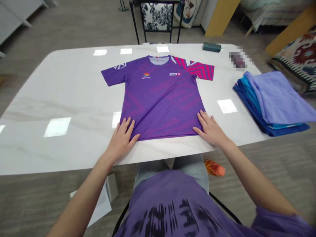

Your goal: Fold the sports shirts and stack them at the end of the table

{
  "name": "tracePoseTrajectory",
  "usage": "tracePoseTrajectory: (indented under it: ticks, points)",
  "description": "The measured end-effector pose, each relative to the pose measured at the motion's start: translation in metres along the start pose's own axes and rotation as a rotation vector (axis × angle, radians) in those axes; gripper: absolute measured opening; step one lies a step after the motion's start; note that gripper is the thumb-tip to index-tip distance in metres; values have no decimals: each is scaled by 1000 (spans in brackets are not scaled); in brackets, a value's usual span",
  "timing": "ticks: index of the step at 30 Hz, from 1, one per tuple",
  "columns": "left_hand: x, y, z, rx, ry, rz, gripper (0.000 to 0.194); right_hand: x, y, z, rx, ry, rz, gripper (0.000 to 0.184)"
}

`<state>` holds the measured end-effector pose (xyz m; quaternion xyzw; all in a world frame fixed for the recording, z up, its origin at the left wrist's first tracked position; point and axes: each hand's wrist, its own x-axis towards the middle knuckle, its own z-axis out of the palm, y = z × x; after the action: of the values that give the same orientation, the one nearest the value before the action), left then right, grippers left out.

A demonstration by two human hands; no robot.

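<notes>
A purple sports shirt [160, 95] with pink striped shoulder and small chest logos lies spread flat, front up, in the middle of the white table [61, 108]. My left hand [122, 136] rests flat on the shirt's lower left hem corner, fingers stretched out. My right hand [209, 128] lies flat on the lower right hem corner, fingers spread. Neither hand holds anything.
A stack of folded blue and lilac cloths [274, 102] sits at the table's right edge. A dark green case [211, 47] and a blurred small object [238, 60] lie at the far side. A black chair [156, 18] stands behind the table; an orange shoe [214, 168] shows below.
</notes>
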<state>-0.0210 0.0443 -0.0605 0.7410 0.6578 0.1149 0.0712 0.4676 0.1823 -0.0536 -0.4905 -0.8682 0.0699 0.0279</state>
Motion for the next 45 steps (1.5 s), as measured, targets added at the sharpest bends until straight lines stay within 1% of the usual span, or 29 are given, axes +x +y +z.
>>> tracePoseTrajectory:
  ticks: [3,5,6,8,9,10,11,12,14,15,17,19,21,22,24,25,27,30,33,35,36,37,38,39,40,41,42,44,45]
  points:
    - [-27,20,5,42,13,-5,81,-28,-2,6,-14,12,5,97]
    - [-41,32,4,37,17,-7,84,-44,-1,5,-8,11,-4,100]
    - [-45,34,1,22,8,-11,85,-48,1,2,4,4,-12,102]
    - [-41,28,-8,-24,5,-37,85,-45,9,-7,47,6,-21,105]
    - [-30,19,-14,-49,26,-61,82,-36,15,-14,76,25,-18,104]
    - [-14,6,-20,-74,67,-88,79,-20,23,-20,106,58,-10,101]
    - [9,-11,-27,-98,123,-114,76,2,33,-27,138,99,2,99]
    - [36,-31,-33,-119,182,-133,74,29,44,-34,168,143,20,96]
    - [102,-75,-40,-161,268,-140,74,96,67,-43,217,211,60,93]
    - [137,-98,-41,-181,285,-135,76,132,78,-46,229,231,80,92]
    - [203,-141,-39,-204,283,-143,80,203,99,-49,232,241,135,90]
    - [256,-176,-36,-213,266,-181,87,265,115,-50,217,231,197,88]
    - [289,-203,-30,-165,240,-248,95,310,128,-51,201,215,251,87]
    - [299,-213,-27,-129,227,-282,99,325,134,-51,190,205,271,85]
    - [306,-228,-19,-64,199,-332,104,343,146,-48,163,171,311,83]
    - [306,-234,-14,-33,194,-349,104,346,152,-46,150,149,337,82]
    - [302,-244,-5,8,204,-367,98,344,163,-39,125,117,395,83]
    - [298,-250,3,42,217,-385,85,337,172,-33,129,131,463,90]
    - [293,-242,-5,23,216,-384,80,333,170,-38,131,137,521,96]
    - [277,-224,-16,30,263,-316,81,325,157,-45,81,163,514,95]
    - [263,-211,-22,29,294,-252,83,316,145,-49,51,193,469,94]
    - [244,-193,-27,19,313,-174,83,302,131,-52,25,225,394,93]
    - [220,-173,-31,6,312,-93,83,283,114,-55,6,245,296,91]
    - [192,-150,-34,-18,278,-9,80,258,94,-56,-6,253,191,90]
    - [161,-125,-34,-30,228,47,74,229,73,-56,-11,241,95,89]
    - [130,-101,-33,-24,138,96,73,196,51,-54,-18,200,22,88]
    - [99,-78,-30,-23,62,127,76,163,31,-51,-25,164,-18,88]
    - [48,-43,-22,-18,-14,143,85,100,-2,-38,-27,97,-43,90]
    - [30,-32,-18,-11,-38,146,89,74,-13,-30,-28,71,-44,91]
